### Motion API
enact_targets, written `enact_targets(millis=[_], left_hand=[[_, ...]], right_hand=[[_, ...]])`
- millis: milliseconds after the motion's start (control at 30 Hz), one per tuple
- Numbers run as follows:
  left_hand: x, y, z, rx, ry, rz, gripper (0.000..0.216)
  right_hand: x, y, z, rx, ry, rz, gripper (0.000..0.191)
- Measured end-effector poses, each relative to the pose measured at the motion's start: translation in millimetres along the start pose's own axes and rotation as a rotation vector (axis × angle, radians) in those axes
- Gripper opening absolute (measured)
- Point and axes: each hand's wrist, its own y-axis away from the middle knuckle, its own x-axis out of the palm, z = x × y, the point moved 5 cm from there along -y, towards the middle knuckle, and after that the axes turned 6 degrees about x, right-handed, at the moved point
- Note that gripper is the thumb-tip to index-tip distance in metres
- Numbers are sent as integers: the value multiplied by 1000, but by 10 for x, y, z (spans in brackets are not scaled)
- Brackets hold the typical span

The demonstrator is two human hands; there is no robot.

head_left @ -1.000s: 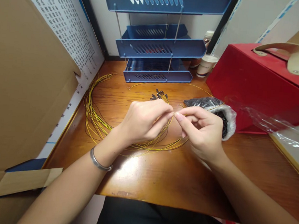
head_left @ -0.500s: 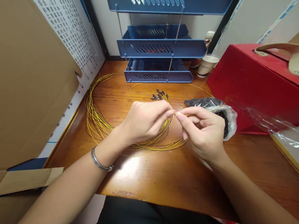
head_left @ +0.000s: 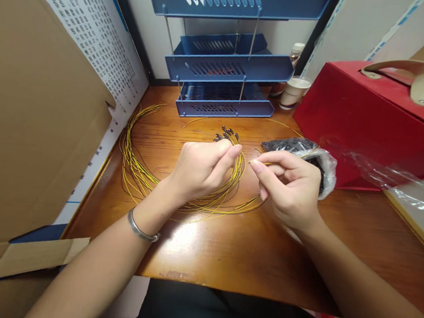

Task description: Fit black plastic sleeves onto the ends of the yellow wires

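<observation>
Between thumb and forefinger, my right hand (head_left: pixel 287 182) pinches a thin yellow wire, its tip just showing past the thumb. My left hand (head_left: pixel 206 166) is closed, thumb pressed on the curled forefinger, a short gap from that tip; whether anything is inside I cannot make out. Under and behind the left hand lies a coiled bundle of yellow and dark wires (head_left: pixel 138 165) on the wooden table. Small black end pieces (head_left: pixel 229 132) cluster at the bundle's far end. Beside my right hand is a clear plastic bag (head_left: pixel 328 175) holding black pieces.
A blue tiered tray rack (head_left: pixel 225 108) stands at the back, with a paper cup (head_left: pixel 292 94) and a bottle (head_left: pixel 297 50) beside it. The red box (head_left: pixel 365 122) with a beige handle is at right. Cardboard (head_left: pixel 42 116) borders the left side.
My left hand has drawn back a little to the left, away from the wire tip. My right hand has stayed nearly in place, still pinching the wire.
</observation>
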Motion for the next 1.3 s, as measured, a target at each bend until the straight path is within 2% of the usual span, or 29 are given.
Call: enact_targets(millis=[167, 333, 467, 800, 1000, 1067, 1133, 1233, 1300], left_hand=[[5, 19, -13, -3, 59, 28, 20], [43, 10, -40, 43, 34, 63, 16], [48, -6, -39, 54, 18, 56, 20], [71, -8, -32, -45, 25, 104, 39], [-1, 2, 66, -97, 100, -9, 53], [43, 6, 79, -114, 110, 51, 49], [171, 1, 52, -121, 101, 173, 39], [482, -47, -79, -45, 115, 360, 27], [692, -106, -165, -11, 143, 399, 20]], right_hand=[[-3, -4, -4, -8, -14, 5, 9], [15, -13, -9, -10, -17, 18, 9], [24, -17, -13, -12, -12, 29, 9], [18, -14, -4, -25, -28, 25, 8], [0, -24, -32, -33, -39, -27, 8], [-27, -42, -36, -36, -57, -60, 8], [-64, -60, -19, -45, -69, -95, 8], [-116, -67, 62, -72, -47, -133, 8], [-139, -48, 155, -114, -7, -155, 7]])
